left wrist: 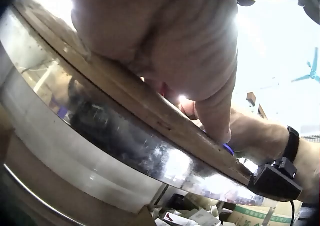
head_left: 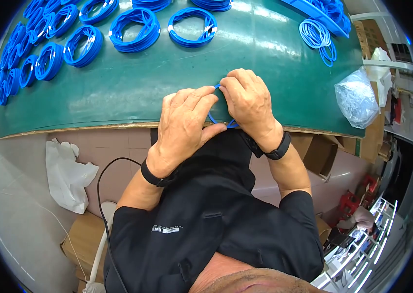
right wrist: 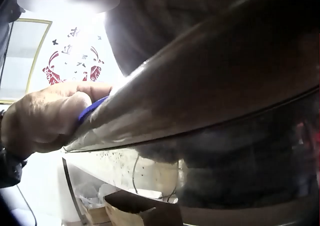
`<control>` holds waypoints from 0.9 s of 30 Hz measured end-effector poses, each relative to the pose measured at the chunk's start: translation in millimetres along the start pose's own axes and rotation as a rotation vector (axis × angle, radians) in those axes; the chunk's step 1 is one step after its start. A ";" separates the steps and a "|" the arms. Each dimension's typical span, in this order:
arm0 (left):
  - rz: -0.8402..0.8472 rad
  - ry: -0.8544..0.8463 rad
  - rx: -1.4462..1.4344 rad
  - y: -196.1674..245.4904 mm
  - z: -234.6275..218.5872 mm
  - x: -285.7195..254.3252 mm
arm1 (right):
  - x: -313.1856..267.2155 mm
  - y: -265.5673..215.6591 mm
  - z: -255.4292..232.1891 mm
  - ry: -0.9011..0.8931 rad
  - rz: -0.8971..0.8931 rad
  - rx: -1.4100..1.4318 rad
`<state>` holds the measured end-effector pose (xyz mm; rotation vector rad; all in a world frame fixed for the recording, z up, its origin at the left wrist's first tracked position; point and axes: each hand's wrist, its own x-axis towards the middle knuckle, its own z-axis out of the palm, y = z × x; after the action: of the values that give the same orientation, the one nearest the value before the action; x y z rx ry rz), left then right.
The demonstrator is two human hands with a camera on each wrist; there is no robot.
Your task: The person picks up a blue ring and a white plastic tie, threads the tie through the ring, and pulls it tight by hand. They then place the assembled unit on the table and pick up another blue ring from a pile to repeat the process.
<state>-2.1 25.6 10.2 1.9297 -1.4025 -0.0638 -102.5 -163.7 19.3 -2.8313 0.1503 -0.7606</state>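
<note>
Both of your hands are working on one blue cable right at the near edge of the green table. Your left hand is curling its fingers and thumb around the cable, and your right hand is pinching the top of the loop just beside it. The two hands are touching each other.

It looks like you are winding this cable into a ring. Many finished blue coils are already lying in rows at the far side of the table, so a good part of the job seems done. A looser bunch of blue cable is waiting at the far right corner of the table, near a clear plastic bag, so I think more winding is left.

Only the head view is showing the coils and both hands from above. The left wrist view is looking up from under the table edge and showing a fingertip pressing a bit of blue there. The right wrist view is showing a blue strip sticking out past a thumb.
</note>
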 end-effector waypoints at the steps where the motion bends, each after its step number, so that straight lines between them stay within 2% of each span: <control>1: -0.003 0.000 -0.002 0.0 0.1 0.1 | -0.4 0.0 1.0 0.016 -0.010 0.000; 13: -0.016 0.020 -0.003 2.1 2.2 2.1 | -4.4 5.2 5.5 -0.097 0.014 0.026; 27: -0.045 -0.019 0.032 5.3 1.1 6.0 | -10.2 6.0 -2.1 -0.074 0.013 0.155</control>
<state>-4.5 19.3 14.6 1.9921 -1.3795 -0.0815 -112.6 -168.4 14.7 -2.7037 0.0933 -0.6344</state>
